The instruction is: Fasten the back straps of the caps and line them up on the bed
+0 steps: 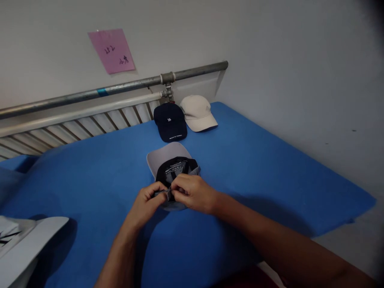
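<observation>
Both my left hand point(150, 204) and right hand point(193, 193) pinch the gray cap point(173, 170) at its back edge, opening upward on the blue counter point(255, 168). I judge it light, soft-crowned, stiffer-brimmed; a narrow fingertip grip suits that edge.

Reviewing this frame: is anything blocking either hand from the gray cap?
Nothing visible is. The left hand and right hand already pinch the near side of the gray cap. The dark cap and cream cap lie beyond its brim.
</observation>
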A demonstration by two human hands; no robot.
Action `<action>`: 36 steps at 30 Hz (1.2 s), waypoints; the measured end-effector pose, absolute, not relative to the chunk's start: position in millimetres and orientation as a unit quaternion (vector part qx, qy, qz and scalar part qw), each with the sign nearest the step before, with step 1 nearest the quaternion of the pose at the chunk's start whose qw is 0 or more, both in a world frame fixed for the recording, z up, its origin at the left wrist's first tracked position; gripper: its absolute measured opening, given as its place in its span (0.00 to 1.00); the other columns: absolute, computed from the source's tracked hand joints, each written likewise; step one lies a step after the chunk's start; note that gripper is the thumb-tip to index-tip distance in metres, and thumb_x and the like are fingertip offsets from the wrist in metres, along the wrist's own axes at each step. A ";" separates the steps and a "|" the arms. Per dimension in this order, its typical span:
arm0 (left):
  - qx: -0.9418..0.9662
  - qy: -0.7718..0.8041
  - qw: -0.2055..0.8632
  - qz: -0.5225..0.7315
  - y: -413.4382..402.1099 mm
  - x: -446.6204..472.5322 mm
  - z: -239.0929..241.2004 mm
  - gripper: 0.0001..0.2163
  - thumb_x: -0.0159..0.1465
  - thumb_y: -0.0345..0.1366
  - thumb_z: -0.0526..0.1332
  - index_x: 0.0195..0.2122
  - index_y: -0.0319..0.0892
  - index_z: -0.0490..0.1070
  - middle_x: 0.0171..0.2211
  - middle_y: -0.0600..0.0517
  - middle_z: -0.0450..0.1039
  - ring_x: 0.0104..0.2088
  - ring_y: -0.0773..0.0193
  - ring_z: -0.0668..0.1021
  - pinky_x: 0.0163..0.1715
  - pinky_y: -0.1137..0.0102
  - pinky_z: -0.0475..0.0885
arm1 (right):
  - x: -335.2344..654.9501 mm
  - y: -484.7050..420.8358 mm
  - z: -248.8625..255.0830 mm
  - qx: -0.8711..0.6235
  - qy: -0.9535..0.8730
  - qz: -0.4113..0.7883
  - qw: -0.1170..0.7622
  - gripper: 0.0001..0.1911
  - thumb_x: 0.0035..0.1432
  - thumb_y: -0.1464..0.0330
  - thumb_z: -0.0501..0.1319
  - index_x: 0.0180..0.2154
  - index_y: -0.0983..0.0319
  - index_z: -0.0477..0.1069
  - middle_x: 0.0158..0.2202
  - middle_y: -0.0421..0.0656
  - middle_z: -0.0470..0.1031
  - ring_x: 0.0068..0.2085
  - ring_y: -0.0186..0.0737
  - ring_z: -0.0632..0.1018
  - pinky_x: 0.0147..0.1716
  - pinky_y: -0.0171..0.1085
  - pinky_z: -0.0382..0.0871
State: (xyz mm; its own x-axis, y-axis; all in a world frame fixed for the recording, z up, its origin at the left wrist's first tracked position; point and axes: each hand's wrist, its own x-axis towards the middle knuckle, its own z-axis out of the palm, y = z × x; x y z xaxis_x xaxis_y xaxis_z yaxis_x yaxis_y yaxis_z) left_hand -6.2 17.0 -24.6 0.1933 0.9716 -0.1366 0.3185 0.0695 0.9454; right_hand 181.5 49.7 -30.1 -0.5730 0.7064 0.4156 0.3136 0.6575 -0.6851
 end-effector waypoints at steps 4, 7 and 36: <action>0.613 0.529 0.497 0.312 17.5 -4.5 -22.9 0.06 0.56 0.37 0.60 0.25 0.41 0.70 0.23 0.55 0.65 0.26 0.67 0.65 0.28 0.71 0.60 | 182.6 52.6 -27.2 -0.286 -0.858 0.304 0.298 0.05 0.50 0.78 0.60 0.28 0.63 0.67 0.26 0.37 0.67 0.26 0.29 0.67 0.27 0.30 0.60; 0.610 0.522 0.506 0.316 17.9 -5.5 -23.4 0.06 0.55 0.36 0.60 0.24 0.41 0.70 0.22 0.55 0.64 0.26 0.67 0.65 0.28 0.71 0.59 | 182.5 54.2 -25.9 -0.310 -0.839 0.341 0.289 0.05 0.48 0.78 0.60 0.26 0.63 0.66 0.24 0.36 0.66 0.25 0.28 0.66 0.26 0.29 0.59; 0.476 0.485 0.600 0.422 17.7 -17.9 -32.6 0.04 0.54 0.36 0.66 0.27 0.43 0.76 0.24 0.56 0.69 0.26 0.69 0.68 0.30 0.73 0.61 | 191.1 64.0 -21.2 -0.321 -0.621 0.629 0.341 0.14 0.47 0.77 0.55 0.37 0.61 0.71 0.24 0.34 0.66 0.25 0.29 0.67 0.26 0.30 0.61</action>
State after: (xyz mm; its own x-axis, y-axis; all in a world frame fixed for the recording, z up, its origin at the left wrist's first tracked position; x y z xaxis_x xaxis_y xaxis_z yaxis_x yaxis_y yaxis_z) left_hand -17.9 17.7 -32.6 0.1730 0.9682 -0.1810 -0.0455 0.1914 0.9805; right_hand 191.1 64.0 -21.2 -0.5616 0.8272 0.0184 -0.0294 0.0023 -0.9996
